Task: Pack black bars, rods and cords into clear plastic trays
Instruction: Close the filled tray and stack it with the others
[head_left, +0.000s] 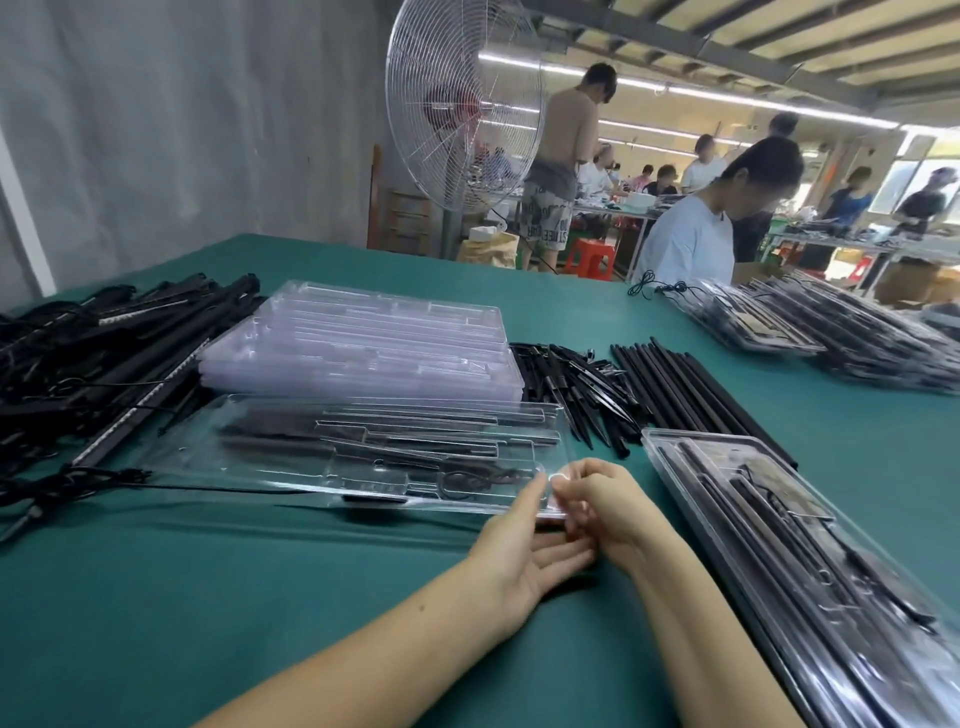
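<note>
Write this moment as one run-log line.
tray: filled with black parts | left hand: holds its near corner | right hand: pinches same corner

left hand (524, 545) and right hand (608, 506) gripping clear tray (311, 457) corner, green table (260, 597)
</note>
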